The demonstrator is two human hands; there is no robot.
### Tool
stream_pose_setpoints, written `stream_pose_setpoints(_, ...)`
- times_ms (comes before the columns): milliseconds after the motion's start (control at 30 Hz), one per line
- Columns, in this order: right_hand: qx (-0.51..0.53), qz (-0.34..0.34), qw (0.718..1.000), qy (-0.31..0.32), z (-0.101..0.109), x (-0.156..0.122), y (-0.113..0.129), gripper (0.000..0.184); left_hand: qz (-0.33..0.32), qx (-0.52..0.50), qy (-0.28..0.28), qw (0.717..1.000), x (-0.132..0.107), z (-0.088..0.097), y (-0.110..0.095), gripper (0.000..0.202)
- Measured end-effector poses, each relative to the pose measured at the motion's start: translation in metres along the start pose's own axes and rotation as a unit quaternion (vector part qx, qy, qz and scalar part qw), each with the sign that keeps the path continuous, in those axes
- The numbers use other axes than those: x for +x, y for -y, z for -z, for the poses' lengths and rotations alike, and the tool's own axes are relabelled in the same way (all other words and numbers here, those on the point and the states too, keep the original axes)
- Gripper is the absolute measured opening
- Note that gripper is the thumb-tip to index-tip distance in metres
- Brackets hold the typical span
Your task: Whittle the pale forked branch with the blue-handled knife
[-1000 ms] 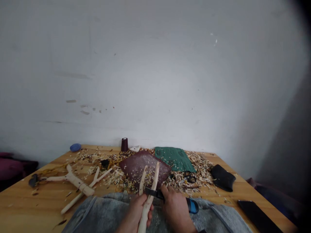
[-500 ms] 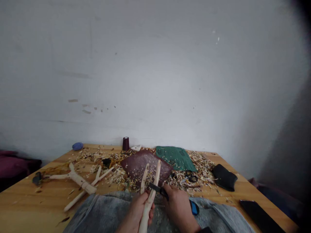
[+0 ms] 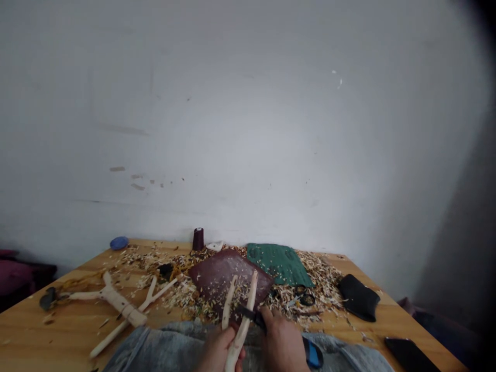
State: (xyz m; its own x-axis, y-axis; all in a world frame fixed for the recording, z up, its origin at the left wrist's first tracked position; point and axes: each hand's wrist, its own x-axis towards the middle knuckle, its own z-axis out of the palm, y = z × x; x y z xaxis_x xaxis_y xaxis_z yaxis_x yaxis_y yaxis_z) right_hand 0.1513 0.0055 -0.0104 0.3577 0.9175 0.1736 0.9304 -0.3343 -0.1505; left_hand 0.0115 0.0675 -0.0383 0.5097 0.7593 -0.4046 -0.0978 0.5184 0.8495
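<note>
My left hand (image 3: pixel 217 348) is wrapped around the lower part of a peeled, forked wooden branch (image 3: pixel 251 299) whose two prongs point up and away from me. Closed on the handle of a knife (image 3: pixel 313 354), my right hand (image 3: pixel 284 342) is just right of the branch. The dark blade lies across the right prong, its tip reaching toward the gap between the prongs. Blue and black show at the handle's end. Beneath both hands is a grey cloth (image 3: pixel 163 347) over my lap.
Wood shavings (image 3: pixel 321 274) cover much of the wooden table, around a maroon sheet (image 3: pixel 217 274) and a green cloth (image 3: pixel 277 263). Other peeled forked branches (image 3: pixel 120 302) lie left. Scissors (image 3: pixel 307 299), a black pad (image 3: pixel 358 297), a phone (image 3: pixel 411 354) and a thread spool (image 3: pixel 198 239) are also there.
The whole view has tilted up slightly, so the table and hands sit lower in the picture. The blade remains across the right prong, and both hands keep their holds.
</note>
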Motion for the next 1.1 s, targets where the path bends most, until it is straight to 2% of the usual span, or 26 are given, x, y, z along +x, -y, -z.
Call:
stream_pose_setpoints(100, 0.006, -0.048, 0.999, -0.016, 0.000, 0.006, -0.019, 0.025, -0.002, 0.007, -0.022, 1.000, 0.002, 0.001, 0.001, 0.024)
stream_pose_setpoints(200, 0.021, -0.042, 0.999, -0.024, 0.001, 0.005, -0.025, 0.023, -0.023, 0.006, -0.036, 0.999, -0.003, 0.000, -0.001, 0.019)
stream_pose_setpoints(367, 0.048, 0.049, 0.998, 0.005, 0.002, -0.007, 0.005, 0.025, -0.088, 0.054, -0.078, 0.992, -0.015, -0.010, -0.008, 0.018)
stream_pose_setpoints(467, 0.035, 0.060, 0.998, 0.011, 0.003, -0.011, 0.020, 0.030, -0.091, 0.056, -0.111, 0.988, -0.017, -0.015, -0.011, 0.022)
stream_pose_setpoints(567, 0.026, 0.054, 0.998, 0.012, 0.005, -0.012, 0.022, 0.032, -0.095, 0.055, -0.133, 0.985, -0.017, -0.018, -0.012, 0.024)
stream_pose_setpoints(733, 0.026, 0.046, 0.999, 0.010, 0.004, -0.012, 0.018, 0.033, -0.129, 0.062, -0.115, 0.983, -0.022, -0.017, -0.012, 0.017)
stream_pose_setpoints(933, 0.023, 0.034, 0.999, 0.011, 0.002, -0.012, 0.017, 0.032, -0.136, 0.071, -0.092, 0.984, -0.028, -0.020, -0.017, 0.017)
stream_pose_setpoints(1100, 0.011, 0.002, 1.000, 0.009, 0.004, -0.010, 0.010, 0.036, -0.118, 0.045, -0.053, 0.991, -0.029, -0.017, -0.015, 0.027)
